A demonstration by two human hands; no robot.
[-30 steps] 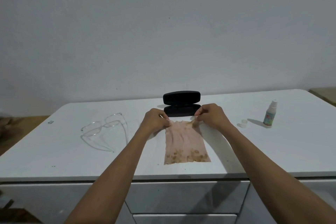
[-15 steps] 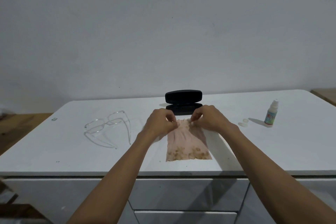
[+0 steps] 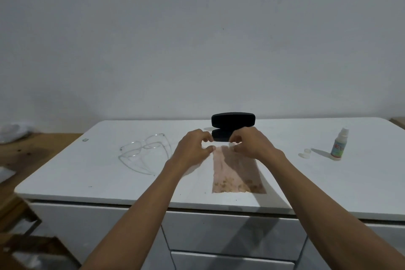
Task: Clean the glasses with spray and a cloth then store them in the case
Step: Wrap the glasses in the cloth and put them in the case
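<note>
Fingers point(image 3: 209, 149) of both hands curl at the cloth point(image 3: 235, 171) top edge, frame centre; whether they pinch it I cannot tell. Cloth runs lengthwise toward the viewer. Glasses point(image 3: 143, 151) lie left, nearer the left hand point(image 3: 192, 149); case point(image 3: 232, 126) just behind.

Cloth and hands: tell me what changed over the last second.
Both hands were pinching the far corners of the cloth a second ago. Now the left hand and right hand sit just above that edge with fingers curled; whether they still pinch it cannot be told. The cloth now lies flatter and straighter. The glasses, case, bottle and cap stayed put.
</note>
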